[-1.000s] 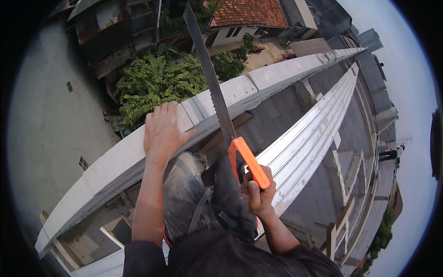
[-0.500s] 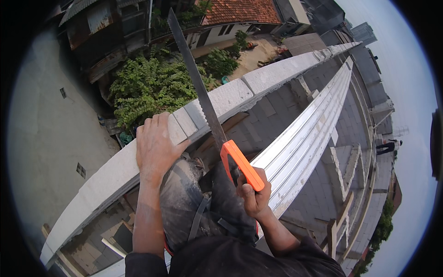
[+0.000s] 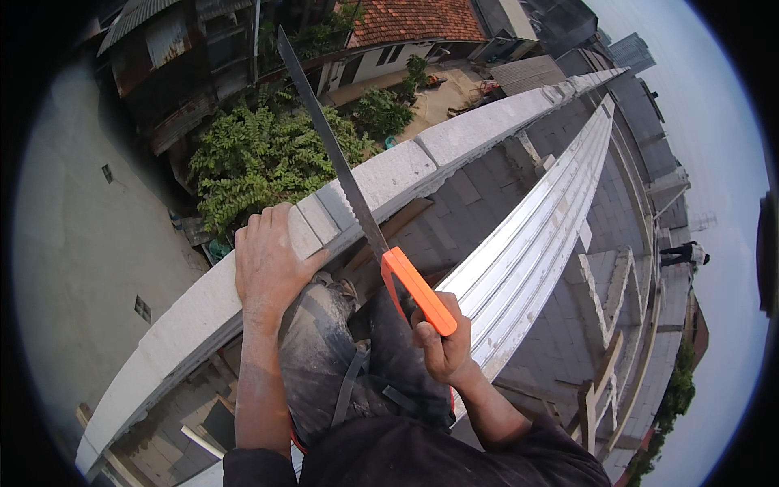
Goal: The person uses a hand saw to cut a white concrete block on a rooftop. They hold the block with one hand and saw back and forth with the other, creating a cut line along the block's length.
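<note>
A pale grey block wall (image 3: 187,316) curves across the view with thin dark lines across its top. My left hand (image 3: 266,256) grips that wall, fingers bent over the far edge and thumb on the near side. In my right hand (image 3: 445,345) is a hand saw (image 3: 415,284) with an orange handle, my fingers wrapped round the grip. Its long toothed blade (image 3: 324,134) slants up and left across the wall top, just right of my left hand. I cannot tell whether the teeth touch the block. My dusty trouser legs (image 3: 320,349) are between my arms.
Long ribbed metal sheets (image 3: 527,235) run away to the right of the wall. Wooden boards (image 3: 596,398) and broken block edges lie farther right. Beyond the wall, lower down, are a leafy tree (image 3: 251,154) and a tiled roof (image 3: 418,20). Another person (image 3: 686,254) stands far right.
The saw has drawn back slightly toward me and its tip has swung a little left. My left hand keeps its place on the wall. The whole view has shifted slightly.
</note>
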Demonstrator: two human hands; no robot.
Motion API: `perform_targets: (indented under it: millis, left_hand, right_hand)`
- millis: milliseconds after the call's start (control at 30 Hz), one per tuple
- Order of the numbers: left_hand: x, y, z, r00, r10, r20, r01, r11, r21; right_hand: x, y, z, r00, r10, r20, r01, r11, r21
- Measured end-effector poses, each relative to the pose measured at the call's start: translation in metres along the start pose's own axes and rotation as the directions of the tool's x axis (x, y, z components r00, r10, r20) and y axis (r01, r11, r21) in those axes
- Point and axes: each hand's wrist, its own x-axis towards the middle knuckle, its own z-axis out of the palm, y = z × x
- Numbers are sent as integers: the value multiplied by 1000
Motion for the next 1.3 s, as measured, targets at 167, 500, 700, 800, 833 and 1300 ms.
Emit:
perform_targets:
  millis: [167, 500, 700, 800, 833, 1300]
  left_hand:
    - [-1, 0, 1, 1000, 3, -8, -3, 1000, 4]
    - [0, 1, 1, 1000, 0, 1, 0, 1000, 23]
    - [0, 0, -1, 1000, 0, -1, 0, 1000, 19]
    - [1, 1, -2, 1000, 1, 3, -1, 1000, 7]
    - [1, 1, -1, 1000, 2, 0, -2, 1000, -1]
    - [1, 0, 0, 1000, 8, -5, -8, 1000, -15]
  right_hand:
    - [1, 3, -2, 999, -43, 7, 43, 999, -19]
    - [1, 3, -2, 1000, -25, 7, 25, 1000, 15]
    - [1, 3, -3, 1000, -12, 17, 12, 1000, 11]
    - [1, 1, -3, 1000, -5, 10, 4, 1000, 22]
    - [1, 1, -4, 1000, -3, 5, 3, 1000, 19]
    - [2, 3, -6, 1000, 2, 17, -3, 1000, 22]
